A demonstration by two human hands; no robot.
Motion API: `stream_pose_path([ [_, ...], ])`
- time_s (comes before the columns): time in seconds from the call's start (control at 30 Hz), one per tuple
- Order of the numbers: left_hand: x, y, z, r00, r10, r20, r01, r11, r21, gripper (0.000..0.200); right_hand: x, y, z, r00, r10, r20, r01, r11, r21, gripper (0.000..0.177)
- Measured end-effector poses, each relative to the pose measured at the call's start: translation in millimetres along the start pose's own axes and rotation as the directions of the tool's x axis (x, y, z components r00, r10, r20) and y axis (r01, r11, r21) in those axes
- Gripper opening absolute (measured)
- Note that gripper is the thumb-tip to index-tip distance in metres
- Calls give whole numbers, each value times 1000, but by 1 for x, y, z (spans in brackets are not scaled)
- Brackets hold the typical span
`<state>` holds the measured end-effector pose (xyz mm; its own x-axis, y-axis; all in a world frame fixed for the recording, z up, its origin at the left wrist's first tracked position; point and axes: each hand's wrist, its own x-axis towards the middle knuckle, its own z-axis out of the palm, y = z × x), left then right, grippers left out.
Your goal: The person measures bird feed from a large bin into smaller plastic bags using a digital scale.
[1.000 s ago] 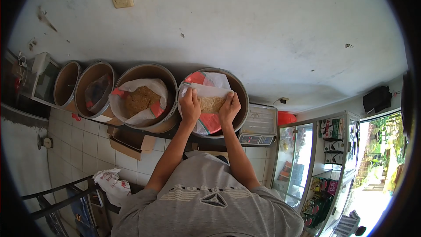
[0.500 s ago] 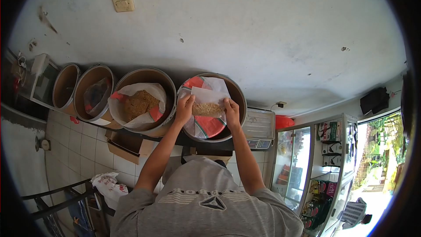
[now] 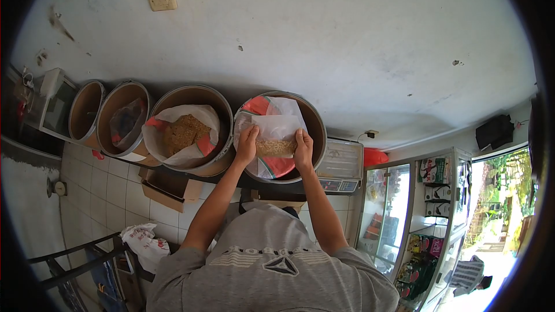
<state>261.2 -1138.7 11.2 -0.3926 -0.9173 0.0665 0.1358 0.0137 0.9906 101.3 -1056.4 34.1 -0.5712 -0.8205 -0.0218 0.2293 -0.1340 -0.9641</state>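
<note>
A clear plastic bag (image 3: 275,148) with tan grain-like pieces along its bottom is stretched between my two hands. My left hand (image 3: 247,143) pinches its left edge. On the opposite edge, my right hand (image 3: 303,148) has its fingers closed on the plastic. The upper part of the bag looks flat and holds nothing visible. Below the bag is a round drum (image 3: 315,122) with a red and white sack (image 3: 280,167) folded inside it. What lies in that sack is hidden.
To the left, another drum (image 3: 217,97) holds an open sack of brown granules (image 3: 186,133); two smaller drums stand beyond. A weighing scale (image 3: 340,162) sits right of my right hand. A glass cabinet (image 3: 384,214) is farther right. An open cardboard box (image 3: 165,189) lies on the floor.
The bag and both hands have shifted very slightly downward in view. My grip on both edges stays the same, and the grain still lies along the bottom.
</note>
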Motion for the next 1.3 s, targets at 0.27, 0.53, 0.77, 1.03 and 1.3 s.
stream_pose_path([
  [0.27,4,5,4,996,-66,-59,53,978,-200,31,-7,-19,8,998,-38,43,40,998,-42,35],
  [0.53,6,13,0,993,111,-41,-109,993,40,34,-6,-25,8,994,-99,-42,89,976,-198,35],
  [0.77,-1,44,1,990,126,-57,-113,975,193,32,0,-12,-7,992,-115,-57,96,959,-266,31],
  [1.03,1,21,1,978,196,-70,-175,956,236,26,3,8,-19,993,-95,-64,67,935,-347,25],
  [1.3,0,11,-4,982,178,-62,-147,930,337,26,-1,9,-19,995,-78,-64,48,922,-385,24],
])
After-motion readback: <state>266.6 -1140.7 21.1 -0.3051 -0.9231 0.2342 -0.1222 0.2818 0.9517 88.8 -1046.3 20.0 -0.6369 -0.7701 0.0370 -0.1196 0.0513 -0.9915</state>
